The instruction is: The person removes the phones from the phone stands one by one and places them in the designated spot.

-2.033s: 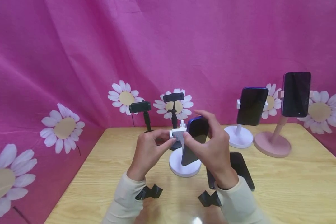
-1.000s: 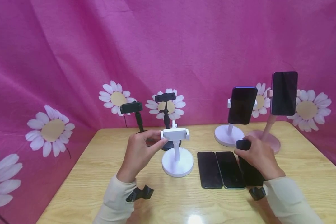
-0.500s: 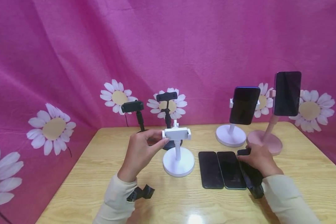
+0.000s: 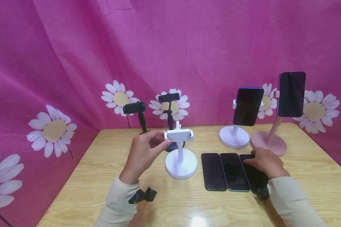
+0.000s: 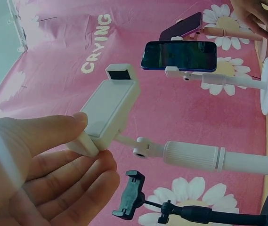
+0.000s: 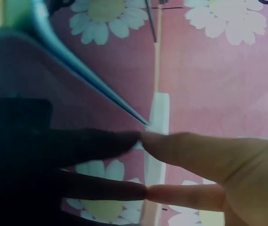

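At the white clamp, left hand: the left hand [image 4: 144, 153] pinches the near end of the clamp [image 4: 179, 135], thumb on the front face, fingers bent behind it.
On the rightmost phone, right hand: the right hand [image 4: 268, 160] rests thumb and finger on the dark glass, both nearly straight, only a narrow gap between them; the other fingers are too hidden to tell.
Rightmost phone: the rightmost phone [image 4: 254, 173] lies flat under that hand, at the right end of a row.
Row: the left phone [image 4: 214, 171] and middle phone [image 4: 235, 171] lie just beside it.
White stand: the white stand [image 4: 181, 165] stands upright left of the row.
Behind: two black phone holders [image 4: 134, 108]; a phone [image 4: 248, 106] and a taller-mounted phone [image 4: 291, 94] on stands.
Beneath: wood-grain table [image 4: 187, 201].
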### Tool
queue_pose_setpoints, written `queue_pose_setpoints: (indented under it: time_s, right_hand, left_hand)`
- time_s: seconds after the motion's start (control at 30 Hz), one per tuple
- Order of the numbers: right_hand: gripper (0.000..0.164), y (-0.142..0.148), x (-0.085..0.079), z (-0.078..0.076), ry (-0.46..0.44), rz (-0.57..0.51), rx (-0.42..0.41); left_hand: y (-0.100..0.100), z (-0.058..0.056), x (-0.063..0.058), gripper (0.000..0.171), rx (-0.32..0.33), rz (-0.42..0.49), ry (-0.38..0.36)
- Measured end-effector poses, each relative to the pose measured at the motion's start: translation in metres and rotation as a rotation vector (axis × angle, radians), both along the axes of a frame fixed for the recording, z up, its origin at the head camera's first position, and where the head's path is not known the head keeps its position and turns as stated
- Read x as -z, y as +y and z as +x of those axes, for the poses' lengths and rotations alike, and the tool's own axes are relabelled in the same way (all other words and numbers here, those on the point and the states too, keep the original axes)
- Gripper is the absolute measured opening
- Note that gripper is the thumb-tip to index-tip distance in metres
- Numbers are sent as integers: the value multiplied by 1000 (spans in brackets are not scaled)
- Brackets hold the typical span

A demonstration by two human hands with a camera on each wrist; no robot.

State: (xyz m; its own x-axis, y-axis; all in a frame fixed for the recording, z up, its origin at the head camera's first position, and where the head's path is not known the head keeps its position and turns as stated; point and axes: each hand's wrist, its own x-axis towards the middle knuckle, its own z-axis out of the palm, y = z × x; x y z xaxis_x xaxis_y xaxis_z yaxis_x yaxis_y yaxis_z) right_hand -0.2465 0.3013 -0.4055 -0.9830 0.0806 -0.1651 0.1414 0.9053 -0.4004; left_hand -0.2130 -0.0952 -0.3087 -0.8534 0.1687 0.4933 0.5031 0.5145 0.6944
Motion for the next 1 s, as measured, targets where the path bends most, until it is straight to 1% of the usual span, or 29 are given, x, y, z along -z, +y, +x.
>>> queue_pose_setpoints:
  time_s: [0.07, 0.13, 0.2, 0.3, 0.4, 0.47, 0.53, 0.63, 0.7, 0.73, 0.8, 0.9, 1.0]
  right_hand:
    - [75, 2, -1, 2, -8, -3, -43]
    - [86, 4, -3, 6, -29, -41, -79]
    - [100, 6, -4, 8, -66, -103, -86]
    - [116, 7, -5, 9, -132, -182, -64]
    - [116, 7, -6, 9, -167, -211, -43]
    - [112, 6, -7, 9, -175, -216, -44]
    - [109, 5, -6, 10, -169, -244, -39]
    - [111, 4, -6, 10, -156, -269, -33]
    - [113, 5, -7, 11, -146, -276, -30]
    - [112, 5, -7, 11, -145, -261, -31]
    - [111, 5, -8, 12, -144, -246, -31]
    - [108, 4, -9, 13, -152, -214, -36]
    - [111, 3, -10, 14, -154, -215, -30]
  left_hand:
    - [2, 0, 1, 38, 15, 0, 4]
    - [3, 0, 2, 40, 30, 1, 20]
    - [5, -1, 4, 38, 45, 8, 45]
    - [9, -2, 5, 37, 52, 36, 62]
    - [12, -4, 3, 38, 53, 83, 51]
    - [15, -5, -2, 39, 48, 107, 52]
    - [18, -7, -8, 39, 52, 121, 69]
    - [26, -11, -19, 39, 78, 122, 107]
    - [33, -15, -24, 38, 109, 127, 127]
    - [36, -18, -26, 37, 122, 133, 128]
    - [45, -25, -29, 38, 133, 143, 125]
    - [57, -39, -28, 37, 127, 159, 113]
    - [70, -56, -22, 37, 103, 161, 123]
